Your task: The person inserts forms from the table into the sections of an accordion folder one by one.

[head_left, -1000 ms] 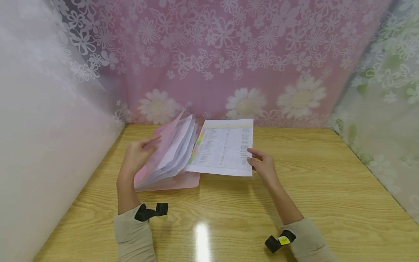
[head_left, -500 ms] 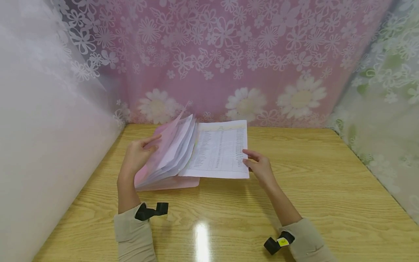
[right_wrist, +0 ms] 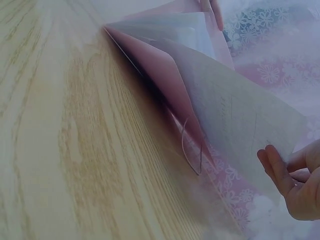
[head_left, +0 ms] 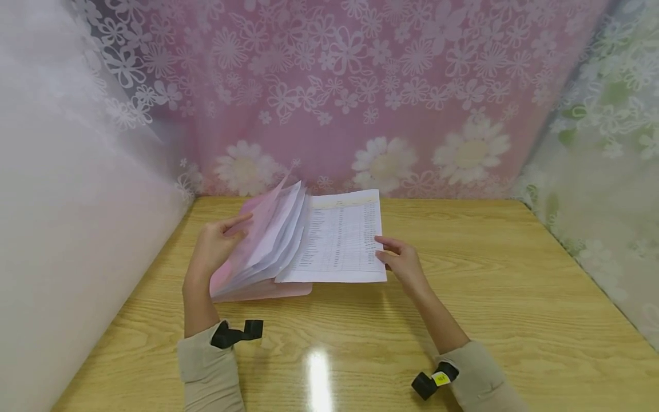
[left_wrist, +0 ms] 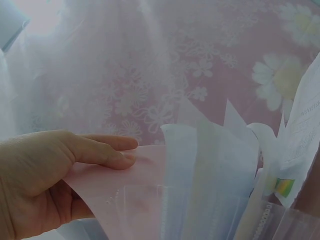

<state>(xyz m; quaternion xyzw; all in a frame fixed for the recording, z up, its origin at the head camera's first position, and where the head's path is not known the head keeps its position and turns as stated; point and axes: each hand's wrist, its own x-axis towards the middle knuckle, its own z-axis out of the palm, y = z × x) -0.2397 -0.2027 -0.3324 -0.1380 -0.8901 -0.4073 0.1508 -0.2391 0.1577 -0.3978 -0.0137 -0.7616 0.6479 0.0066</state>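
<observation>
A pink document folder [head_left: 290, 290] stands spread on the table, several clear sleeves and papers [head_left: 275, 246] fanned between its covers. My left hand [head_left: 213, 246] pinches the raised front cover; the left wrist view shows the pink cover [left_wrist: 145, 180] between thumb and fingers. With thumb and fingers, my right hand [head_left: 407, 263] pinches the right edge of a printed sheet [head_left: 340, 240]. Its left side lies among the folder's pages; whether it sits within a sleeve is hidden. In the right wrist view the sheet [right_wrist: 240, 110] slants above the lower cover [right_wrist: 160, 70].
A wood-grain table [head_left: 489, 286] carries the folder near its back edge. A flowered pink curtain [head_left: 319, 131] hangs right behind, with pale sheeting [head_left: 92, 200] at the left and a flowered panel [head_left: 607, 200] at the right. A thin loop [right_wrist: 184, 145] hangs from the folder.
My right hand has moved left with the printed sheet, bringing it farther in among the folder's pages. The coloured tabs on its left side are now hidden in the head view. My left hand stays put.
</observation>
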